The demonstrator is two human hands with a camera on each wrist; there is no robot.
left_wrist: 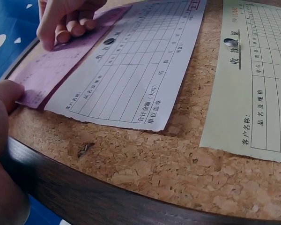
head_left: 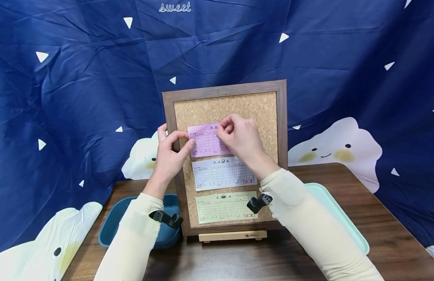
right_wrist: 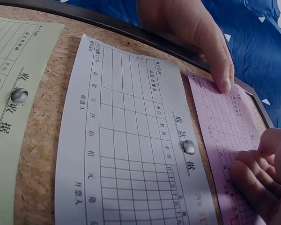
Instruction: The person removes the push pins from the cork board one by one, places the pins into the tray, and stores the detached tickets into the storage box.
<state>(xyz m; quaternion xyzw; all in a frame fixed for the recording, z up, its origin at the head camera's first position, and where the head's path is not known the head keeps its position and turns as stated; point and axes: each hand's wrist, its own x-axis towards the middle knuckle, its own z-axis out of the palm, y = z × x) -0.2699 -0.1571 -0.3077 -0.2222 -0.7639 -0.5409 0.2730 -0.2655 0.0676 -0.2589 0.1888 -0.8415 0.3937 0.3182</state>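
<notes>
A pink receipt slip (head_left: pixel 204 142) lies against a framed corkboard (head_left: pixel 231 107). At its left edge my left hand (head_left: pixel 169 156) pinches it with thumb and index finger, while other fingers reach behind the frame. My right hand (head_left: pixel 245 138) is at the slip's top middle, thumb and fingertips drawn together against the paper; what they pinch is hidden. Below hang a white receipt slip (head_left: pixel 217 175) and a pale green receipt slip (head_left: pixel 220 210). A silver thumbtack (right_wrist: pixel 189 147) fixes the white one, and another thumbtack (right_wrist: pixel 19 96) fixes the green one.
The board leans upright on a small wooden stand (head_left: pixel 232 236) on a dark wood table (head_left: pixel 217 261). To the left sits a blue tray (head_left: pixel 109 224), to the right a pale turquoise tray (head_left: pixel 338 210), partly behind my forearm. A blue patterned curtain (head_left: pixel 217 47) hangs behind.
</notes>
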